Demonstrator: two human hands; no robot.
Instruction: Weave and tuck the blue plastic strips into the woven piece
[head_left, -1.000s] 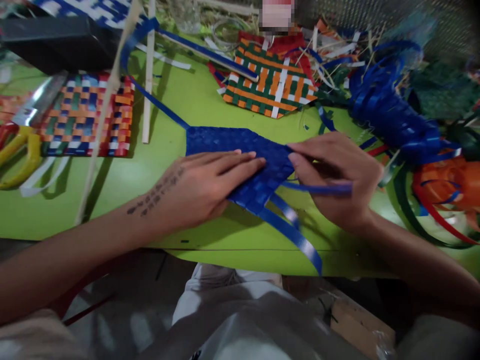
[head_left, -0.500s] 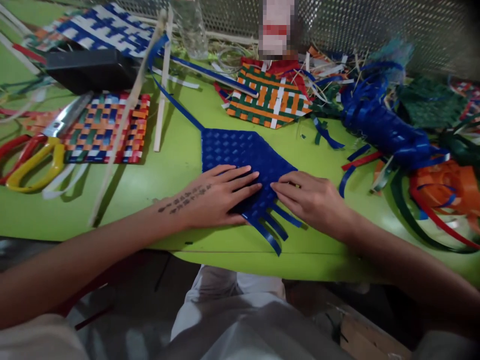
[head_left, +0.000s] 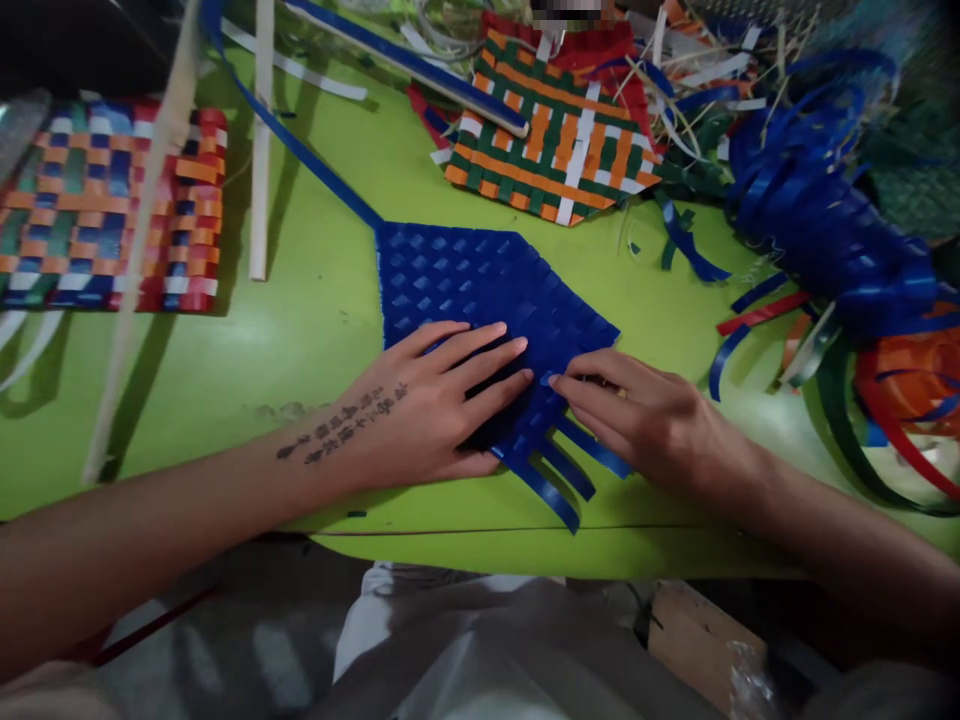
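Note:
A blue woven piece point(head_left: 450, 275) lies on the green table point(head_left: 300, 390), with several loose strips sticking out at its lower right and one long strip running from its upper left corner. My left hand point(head_left: 442, 400) rests flat on the lower left part of the weave, fingers spread. At the right edge of the weave, my right hand point(head_left: 637, 410) has thumb and fingertips pinched together on a small blue strip end.
An orange, green and white woven piece point(head_left: 555, 130) lies behind. A multicoloured woven square point(head_left: 112, 210) and a pale wooden stick point(head_left: 139, 240) are on the left. Blue strip bundles point(head_left: 832, 230) and an orange roll point(head_left: 919, 375) sit on the right.
The view has moved closer and tilted down, so the scissors are out of sight. My left hand stays on the weave; the right fingertips have shifted slightly, and a small blue end shows at them.

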